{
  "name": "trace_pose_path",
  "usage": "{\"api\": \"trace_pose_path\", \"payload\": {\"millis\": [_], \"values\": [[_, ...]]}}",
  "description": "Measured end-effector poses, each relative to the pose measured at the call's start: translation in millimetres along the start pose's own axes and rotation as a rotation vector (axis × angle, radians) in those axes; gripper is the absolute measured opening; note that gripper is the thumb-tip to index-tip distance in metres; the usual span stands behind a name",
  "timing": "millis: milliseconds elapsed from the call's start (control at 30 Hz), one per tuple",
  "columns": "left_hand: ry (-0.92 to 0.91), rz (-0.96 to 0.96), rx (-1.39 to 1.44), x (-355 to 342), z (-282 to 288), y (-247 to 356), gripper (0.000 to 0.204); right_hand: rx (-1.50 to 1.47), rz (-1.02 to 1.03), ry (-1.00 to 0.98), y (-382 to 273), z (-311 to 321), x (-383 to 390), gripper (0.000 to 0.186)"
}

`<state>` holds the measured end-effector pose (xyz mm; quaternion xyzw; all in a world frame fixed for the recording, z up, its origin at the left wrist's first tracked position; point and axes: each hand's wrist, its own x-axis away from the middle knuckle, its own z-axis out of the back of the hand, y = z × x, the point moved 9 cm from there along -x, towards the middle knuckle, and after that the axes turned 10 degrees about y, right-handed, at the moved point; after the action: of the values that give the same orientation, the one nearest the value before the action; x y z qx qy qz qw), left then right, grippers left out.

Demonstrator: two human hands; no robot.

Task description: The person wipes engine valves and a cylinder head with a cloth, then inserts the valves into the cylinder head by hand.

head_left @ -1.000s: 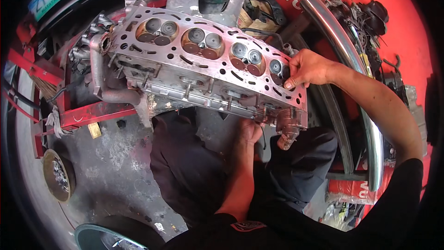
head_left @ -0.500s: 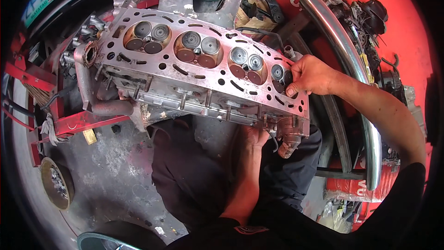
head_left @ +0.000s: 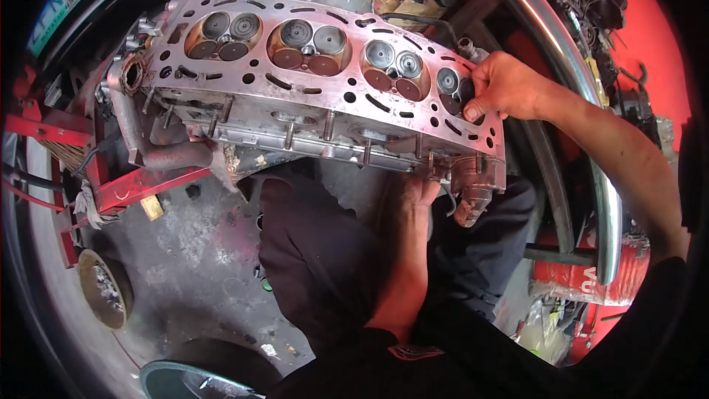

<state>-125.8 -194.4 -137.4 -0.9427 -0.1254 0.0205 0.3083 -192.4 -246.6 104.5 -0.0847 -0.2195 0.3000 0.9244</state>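
Observation:
A grey metal cylinder head [head_left: 354,68] lies across the middle with its flat face up. Round valves [head_left: 297,32] sit in its combustion chambers, some grey, some reddish brown. At its right end my right hand [head_left: 509,87] is closed, with thumb and bent fingers against the last chamber; whatever lies between them is hidden. My left hand [head_left: 421,196] reaches up beneath the near right side, close to a rusty outlet fitting [head_left: 474,191]; its fingertips are hidden under the head. Threaded studs [head_left: 329,125] stick out along the near side.
A red metal stand [head_left: 148,183] is at left, beside a curved pipe [head_left: 177,155]. A chrome bar [head_left: 569,59] curves down the right side. A round pan [head_left: 103,288] and a dark basin [head_left: 199,377] sit on the floor. Engine parts [head_left: 605,7] lie at far right.
The view has shifted, so the cylinder head appears slightly higher and the floor shows more. Both hands keep their places on and under the head's right end.

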Motion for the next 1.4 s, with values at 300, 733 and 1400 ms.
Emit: {"api": "trace_pose_path", "payload": {"millis": [300, 733, 1400], "values": [[0.031, 0.114, -0.203, 15.3, 8.9, 13.8, 0.047, -0.004, 0.138, 0.061, -9.5, 4.0, 4.1, 0.038], [-0.190, -0.026, -0.660, 28.0, -6.2, 39.4, 0.045, -0.208, 0.502, 0.301, -4.2, 17.1, 10.6, 0.039], [-0.098, -0.182, -0.860, 23.2, -24.5, 75.7, 0.044, -0.331, 0.998, 0.390, 9.3, 11.4, 47.6, 0.051]]}}
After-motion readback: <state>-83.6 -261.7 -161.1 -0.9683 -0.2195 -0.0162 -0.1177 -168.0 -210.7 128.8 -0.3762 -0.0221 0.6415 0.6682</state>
